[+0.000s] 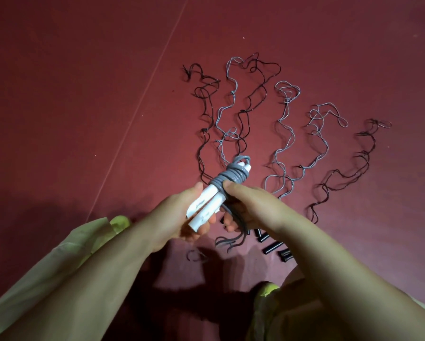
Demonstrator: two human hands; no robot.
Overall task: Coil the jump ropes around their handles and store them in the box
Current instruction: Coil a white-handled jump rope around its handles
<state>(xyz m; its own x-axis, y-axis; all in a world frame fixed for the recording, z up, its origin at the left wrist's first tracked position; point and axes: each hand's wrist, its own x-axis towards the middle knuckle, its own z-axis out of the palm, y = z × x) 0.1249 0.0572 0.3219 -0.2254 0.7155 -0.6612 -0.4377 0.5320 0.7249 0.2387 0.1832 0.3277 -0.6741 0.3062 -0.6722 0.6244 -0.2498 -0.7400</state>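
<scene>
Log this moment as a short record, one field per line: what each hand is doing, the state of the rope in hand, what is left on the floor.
left hand: left hand grips the paired white handles
right hand: right hand holds the grey rope against the handles, thumb on the coil
coil state: several turns wound round the handles' upper part; loose strands hang below the hands
floor: red floor with uncoiled grey ropes and dark ropes spread out
other handles: black handles lie near the right wrist
box: not in view
</scene>
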